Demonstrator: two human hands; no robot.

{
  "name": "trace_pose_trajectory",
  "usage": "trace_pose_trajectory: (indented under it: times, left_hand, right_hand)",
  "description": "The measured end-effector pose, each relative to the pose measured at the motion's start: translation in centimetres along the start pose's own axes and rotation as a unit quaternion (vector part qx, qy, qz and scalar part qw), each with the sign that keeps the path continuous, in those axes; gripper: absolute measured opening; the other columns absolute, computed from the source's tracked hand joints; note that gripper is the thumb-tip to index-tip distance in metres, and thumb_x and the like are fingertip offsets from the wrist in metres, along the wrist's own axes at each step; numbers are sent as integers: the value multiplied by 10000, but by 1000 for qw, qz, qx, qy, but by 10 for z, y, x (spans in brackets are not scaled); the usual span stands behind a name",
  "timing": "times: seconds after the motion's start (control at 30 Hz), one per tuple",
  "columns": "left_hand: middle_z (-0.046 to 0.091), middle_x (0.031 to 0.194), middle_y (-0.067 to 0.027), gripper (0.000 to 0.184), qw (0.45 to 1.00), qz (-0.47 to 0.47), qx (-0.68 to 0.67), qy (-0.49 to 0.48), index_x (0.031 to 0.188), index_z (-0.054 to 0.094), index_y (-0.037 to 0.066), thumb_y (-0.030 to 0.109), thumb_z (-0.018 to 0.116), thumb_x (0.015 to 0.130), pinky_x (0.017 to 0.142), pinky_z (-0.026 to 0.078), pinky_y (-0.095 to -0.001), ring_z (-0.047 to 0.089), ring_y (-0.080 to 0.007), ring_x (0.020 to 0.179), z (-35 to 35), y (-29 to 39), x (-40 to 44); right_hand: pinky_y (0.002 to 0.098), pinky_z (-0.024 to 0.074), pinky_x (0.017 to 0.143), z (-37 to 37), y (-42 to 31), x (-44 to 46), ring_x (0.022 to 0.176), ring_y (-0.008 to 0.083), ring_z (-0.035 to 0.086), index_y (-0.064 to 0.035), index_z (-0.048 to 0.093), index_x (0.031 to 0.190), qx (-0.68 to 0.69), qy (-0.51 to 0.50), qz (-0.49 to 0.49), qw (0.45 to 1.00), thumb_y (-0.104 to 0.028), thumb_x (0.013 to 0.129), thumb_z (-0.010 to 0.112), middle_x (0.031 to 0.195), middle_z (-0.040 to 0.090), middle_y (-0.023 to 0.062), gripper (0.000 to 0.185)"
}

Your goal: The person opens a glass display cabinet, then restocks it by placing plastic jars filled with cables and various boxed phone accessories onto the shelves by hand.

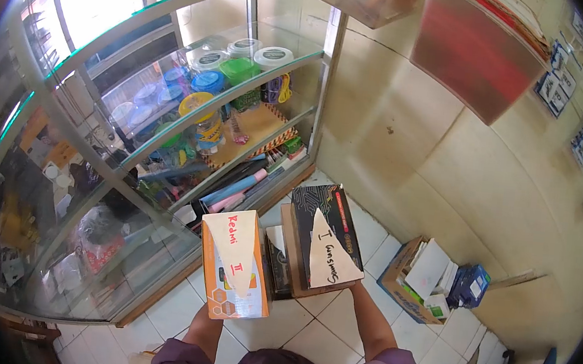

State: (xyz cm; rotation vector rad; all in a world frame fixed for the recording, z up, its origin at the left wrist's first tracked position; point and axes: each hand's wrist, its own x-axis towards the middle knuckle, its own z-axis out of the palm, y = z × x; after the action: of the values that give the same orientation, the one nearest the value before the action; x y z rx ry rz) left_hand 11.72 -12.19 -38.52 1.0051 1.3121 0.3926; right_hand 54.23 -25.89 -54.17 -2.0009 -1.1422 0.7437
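An orange and white box [259, 295] with a paper label reading "Redmi II" is held up at the lower middle, over the tiled floor. Beside it on the right is a black box [311, 201] with a label reading "Samsung I", and a brown box edge shows under it. Between the two, a dark box [277, 258] is partly hidden. My left hand [209, 312] is under the orange box, its fingers hidden. My right hand [354, 286] supports the black box from its lower right, with most of the fingers out of sight beneath.
A glass display case [326, 80] with lidded jars stands at the left. On the tiled floor [298, 326] at the right, a cardboard box [394, 283] holds smaller boxes, next to a blue item [469, 285]. A red bin [475, 56] hangs by the wall.
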Motion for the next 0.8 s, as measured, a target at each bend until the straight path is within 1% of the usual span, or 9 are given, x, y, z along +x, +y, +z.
trace_pose_trajectory:
  times: [0.2,0.47,0.57,0.6,0.63,0.67,0.7,0.77,0.8]
  left_hand:
    - [594,1219,-65,511,1000,16,-13,1,1306,521,63,418,562,941,860,485,-453,555,-231,1108,7,4,-12]
    - [606,1202,-62,500,991,125,-36,-26,1296,534,62,415,563,943,853,489,-445,563,-224,1095,2,30,3]
    - [611,1196,-60,496,978,193,-77,-20,1293,539,62,414,564,943,850,491,-442,566,-221,1090,-29,28,1]
    - [595,1219,-63,461,975,218,20,40,1294,530,78,407,520,972,810,506,-389,562,-218,1088,-28,67,-42]
    - [569,1264,-77,475,985,144,-58,76,1322,501,78,409,495,981,863,494,-403,562,-228,1107,-31,90,-52]
    - [546,1302,-85,495,985,138,-71,79,1336,487,78,423,487,981,896,481,-420,551,-244,1136,-27,133,-89]
    - [522,1339,-93,515,984,131,-84,82,1350,472,78,436,478,981,930,467,-436,539,-259,1165,-22,170,-129]
    - [509,1351,-84,548,979,171,-81,80,1378,440,114,460,510,959,964,436,-452,510,-255,1195,-18,194,-139]
    - [495,1363,-75,590,973,206,-78,73,1405,407,149,484,542,938,998,406,-468,482,-250,1226,-15,203,-150]
  right_hand:
    - [424,493,904,-27,-63,25,1050,335,633,-164,452,1411,125,-69,102,985,-458,878,561,1178,643,187,618]
    - [408,502,902,-118,-181,13,1001,277,659,-160,468,1400,451,-144,182,862,-494,941,509,1163,661,145,570]
    - [429,503,893,-179,-258,3,1042,261,628,-168,449,1412,461,-144,126,867,-520,957,477,1219,622,127,576]
    - [451,502,884,-201,-285,-4,1089,253,594,-177,428,1425,467,-142,96,867,-541,964,451,1277,580,113,588]
    - [473,501,875,-214,-306,-6,1135,245,560,-186,407,1439,475,-141,66,866,-562,972,424,1335,539,100,600]
    - [465,477,891,-226,-316,-7,1240,239,474,-234,314,1492,447,-182,40,875,-611,938,456,1456,399,97,685]
    - [465,477,891,-232,-335,-15,1240,239,474,-234,314,1492,448,-185,37,874,-611,938,456,1456,399,97,685]
    - [460,460,946,-244,-384,-42,1255,272,471,-146,267,1494,237,-140,-3,961,-540,938,519,1407,464,131,726]
    - [470,439,985,-255,-415,-67,1292,329,439,-89,169,1512,194,-162,-35,967,-562,860,625,1438,401,211,925]
